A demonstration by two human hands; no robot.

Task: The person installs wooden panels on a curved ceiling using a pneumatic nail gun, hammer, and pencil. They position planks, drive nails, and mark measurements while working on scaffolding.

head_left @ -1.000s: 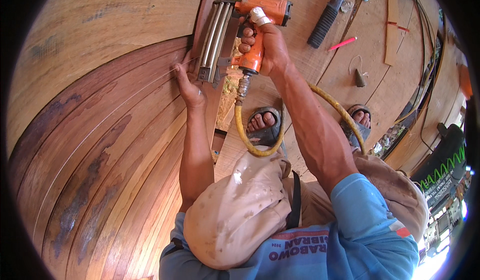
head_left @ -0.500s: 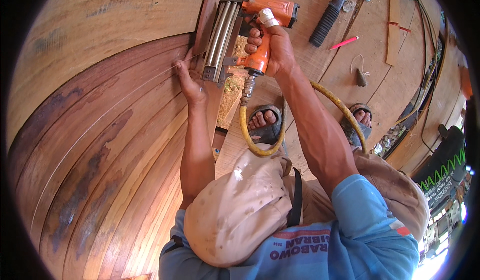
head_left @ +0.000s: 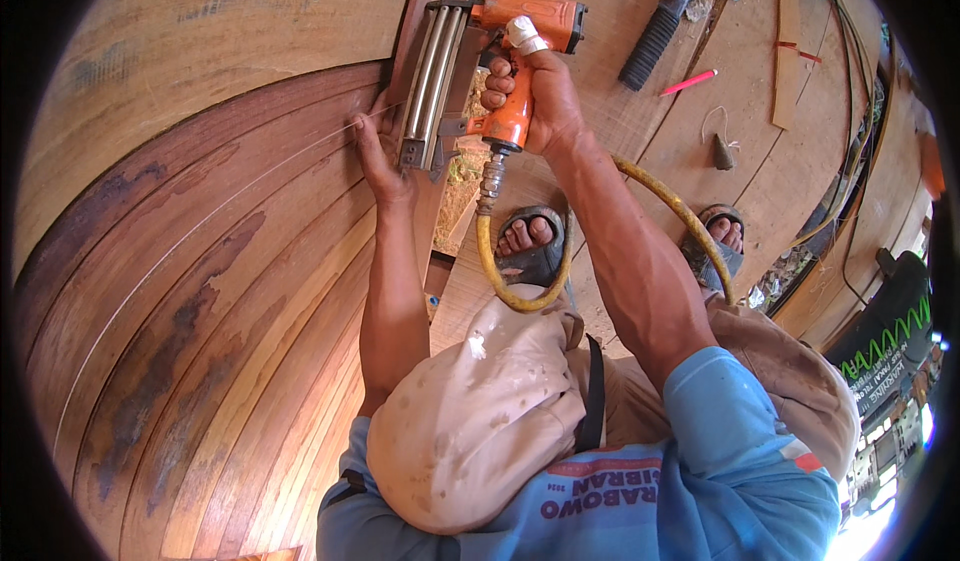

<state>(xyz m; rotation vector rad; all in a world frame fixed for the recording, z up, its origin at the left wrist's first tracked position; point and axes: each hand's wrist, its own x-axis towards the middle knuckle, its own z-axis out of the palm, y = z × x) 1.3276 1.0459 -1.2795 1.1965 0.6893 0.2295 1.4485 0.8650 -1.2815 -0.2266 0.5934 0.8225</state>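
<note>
My right hand (head_left: 545,101) grips the handle of an orange nail gun (head_left: 510,111), fingers wrapped round it. White tape is wound on the handle near my thumb. The gun's silver magazine (head_left: 432,91) lies along a narrow wooden strip (head_left: 405,61). A yellow air hose (head_left: 487,251) runs from its metal coupling past my right forearm. My left hand (head_left: 385,171) rests beside the magazine on the dark reddish planks (head_left: 230,181), thumb stretched out; its other fingers are mostly hidden. A thin pale string (head_left: 215,206) stretches across the planks, passing close to the thumb tip.
On the plank floor at the right lie a hatchet (head_left: 660,36) with a black ribbed grip, a pink marker (head_left: 690,83), a small plumb-like weight (head_left: 722,151) with string and a thin wooden strip (head_left: 787,61). My sandalled feet (head_left: 530,241) stand below the gun. Cables run along the far right.
The nail gun and my right hand have shifted slightly left and a little lower. My left hand stays almost in place.
</note>
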